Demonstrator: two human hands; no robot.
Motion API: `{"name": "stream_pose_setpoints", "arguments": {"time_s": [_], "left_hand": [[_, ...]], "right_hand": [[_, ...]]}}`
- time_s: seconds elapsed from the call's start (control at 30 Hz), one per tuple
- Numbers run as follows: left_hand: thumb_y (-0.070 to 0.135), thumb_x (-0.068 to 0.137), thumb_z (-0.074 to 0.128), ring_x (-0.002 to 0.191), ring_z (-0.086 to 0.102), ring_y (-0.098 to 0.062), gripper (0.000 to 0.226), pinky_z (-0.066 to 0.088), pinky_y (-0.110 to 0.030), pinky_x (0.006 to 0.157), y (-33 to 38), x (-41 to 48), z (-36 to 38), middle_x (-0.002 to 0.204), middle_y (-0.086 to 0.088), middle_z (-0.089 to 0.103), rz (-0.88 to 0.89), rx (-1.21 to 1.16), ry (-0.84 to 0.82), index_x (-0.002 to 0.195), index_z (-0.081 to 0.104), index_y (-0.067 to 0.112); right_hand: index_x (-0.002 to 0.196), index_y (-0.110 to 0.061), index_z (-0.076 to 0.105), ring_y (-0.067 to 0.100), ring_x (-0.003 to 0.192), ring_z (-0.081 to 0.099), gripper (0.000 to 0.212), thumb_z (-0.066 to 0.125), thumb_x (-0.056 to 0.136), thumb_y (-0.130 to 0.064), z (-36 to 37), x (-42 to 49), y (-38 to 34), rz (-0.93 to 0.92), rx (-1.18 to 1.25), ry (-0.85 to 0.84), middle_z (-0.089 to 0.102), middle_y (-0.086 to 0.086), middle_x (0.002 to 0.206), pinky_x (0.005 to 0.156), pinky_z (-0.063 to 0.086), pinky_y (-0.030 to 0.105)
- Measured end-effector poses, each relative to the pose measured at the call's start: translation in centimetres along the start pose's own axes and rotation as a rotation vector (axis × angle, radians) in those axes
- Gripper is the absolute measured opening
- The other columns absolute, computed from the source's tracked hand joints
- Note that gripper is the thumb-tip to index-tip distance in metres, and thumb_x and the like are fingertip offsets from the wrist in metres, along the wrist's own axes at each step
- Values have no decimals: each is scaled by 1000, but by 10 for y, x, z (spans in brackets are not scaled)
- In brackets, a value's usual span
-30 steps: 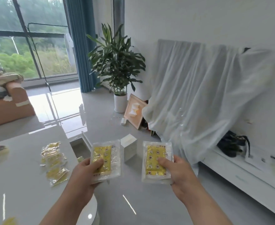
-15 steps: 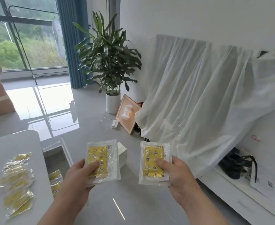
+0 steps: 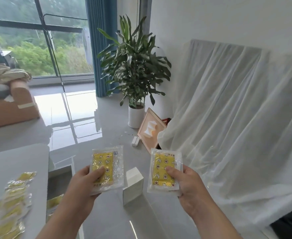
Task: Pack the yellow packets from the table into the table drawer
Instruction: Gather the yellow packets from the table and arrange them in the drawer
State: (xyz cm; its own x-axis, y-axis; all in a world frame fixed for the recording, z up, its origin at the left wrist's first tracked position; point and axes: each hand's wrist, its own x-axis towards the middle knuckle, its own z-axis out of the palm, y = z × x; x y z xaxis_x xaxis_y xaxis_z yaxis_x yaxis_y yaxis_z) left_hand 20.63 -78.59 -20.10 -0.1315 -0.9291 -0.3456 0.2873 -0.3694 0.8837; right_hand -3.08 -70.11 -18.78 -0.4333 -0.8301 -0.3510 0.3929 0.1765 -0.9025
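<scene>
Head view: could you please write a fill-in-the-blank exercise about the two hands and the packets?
1. The left hand grips a packet with a ____ print.
2. The right hand grips another packet, its ____ pressed on the front.
3. The loose packets lie on the table, to the ____ of both hands.
Missing words: yellow; thumb; left.
</scene>
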Motion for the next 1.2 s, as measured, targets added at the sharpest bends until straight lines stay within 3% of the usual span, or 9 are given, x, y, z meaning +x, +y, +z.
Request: {"name": "stream_pose_setpoints", "arguments": {"time_s": [0.13, 0.33, 0.57, 0.7, 0.93, 1.07, 1.2], "left_hand": [[4, 94, 57, 82, 67, -28, 16, 51, -38, 73, -4, 46, 42, 98, -15, 73, 15, -51, 79, 108, 64, 3], [7, 94, 57, 83, 68, -27, 19, 51, -36, 70, 2, 110, 107, 97, -14, 74, 55, -92, 199, 111, 64, 4], [8, 94, 59, 82, 68, -26, 18, 52, -36, 70, 13, 168, 144, 94, -13, 73, 89, -114, 332, 110, 65, 5], [7, 93, 59, 80, 68, -25, 17, 52, -36, 67, 26, 205, 141, 92, -12, 73, 118, -141, 411, 108, 65, 6], [5, 92, 58, 81, 68, -28, 18, 53, -38, 76, 50, 295, 98, 94, -14, 73, 169, -214, 525, 108, 65, 3], [5, 93, 58, 73, 67, -24, 14, 52, -36, 66, 69, 350, 65, 82, -7, 74, 189, -271, 600, 105, 65, 6], [5, 91, 60, 77, 66, -32, 18, 53, -52, 84, 93, 389, 34, 86, -14, 73, 182, -295, 663, 108, 64, 1]], "right_hand": [[109, -2, 70, 34, 88, 76, 20, 65, 90, 1, -10, 77, -29, 19, -35, -86, 78, 16, 98, 74, 61, 42], [111, -1, 68, 37, 92, 74, 22, 65, 90, 2, -24, 190, -86, 46, -78, -240, 77, 18, 101, 79, 60, 45], [125, -5, 61, 39, 95, 74, 39, 67, 88, 2, -4, 294, -113, 89, -100, -379, 76, 18, 106, 75, 61, 47], [111, 1, 67, 41, 95, 73, 23, 66, 89, 3, 32, 339, -119, 132, -135, -423, 76, 20, 101, 87, 58, 54], [103, 2, 68, 35, 79, 74, 15, 66, 88, 4, 125, 424, -115, 139, -225, -521, 77, 17, 90, 68, 62, 44], [102, 3, 68, 35, 75, 74, 15, 65, 88, 5, 191, 474, -109, 153, -301, -577, 77, 19, 88, 64, 61, 43], [105, 5, 69, 48, 94, 70, 19, 69, 86, 1, 254, 513, -109, 164, -359, -615, 72, 30, 103, 82, 58, 61]]}}
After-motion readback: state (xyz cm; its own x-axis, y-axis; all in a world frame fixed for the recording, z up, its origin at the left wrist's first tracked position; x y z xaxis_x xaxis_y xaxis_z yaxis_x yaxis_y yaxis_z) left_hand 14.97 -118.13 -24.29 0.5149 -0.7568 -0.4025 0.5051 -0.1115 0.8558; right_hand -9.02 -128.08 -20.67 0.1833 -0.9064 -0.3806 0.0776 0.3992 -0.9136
